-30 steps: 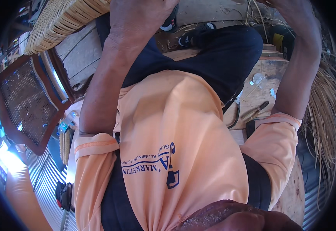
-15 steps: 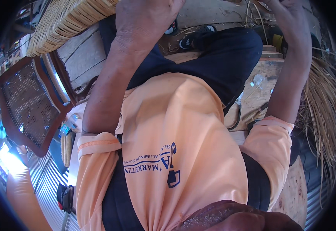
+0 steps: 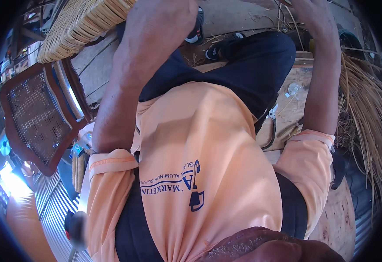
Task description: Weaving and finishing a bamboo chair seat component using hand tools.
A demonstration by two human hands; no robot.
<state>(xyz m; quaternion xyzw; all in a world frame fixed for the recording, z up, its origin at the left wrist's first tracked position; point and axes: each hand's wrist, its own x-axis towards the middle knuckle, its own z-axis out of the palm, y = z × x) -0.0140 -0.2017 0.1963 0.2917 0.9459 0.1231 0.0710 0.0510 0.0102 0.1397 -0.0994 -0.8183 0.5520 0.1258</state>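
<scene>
My left hand is raised to the top edge of the view, beside a woven natural-fibre seat; its fingers are cut off, so whatever it holds is hidden. Near the top right, my right hand reaches up too, with a narrow brownish piece by it at the edge; its fingers are mostly out of frame and I cannot see whether it grips that piece. Both forearms frame my peach shirt and dark trousers.
A wooden chair part with a cane panel leans at the left. Wooden boards hold tools and small clear items. Long dry fibres lie at the right, corrugated metal at lower left.
My right hand and forearm have moved leftward, toward the middle. My left hand shifted slightly right, then back left. The woven seat sits slightly further right.
</scene>
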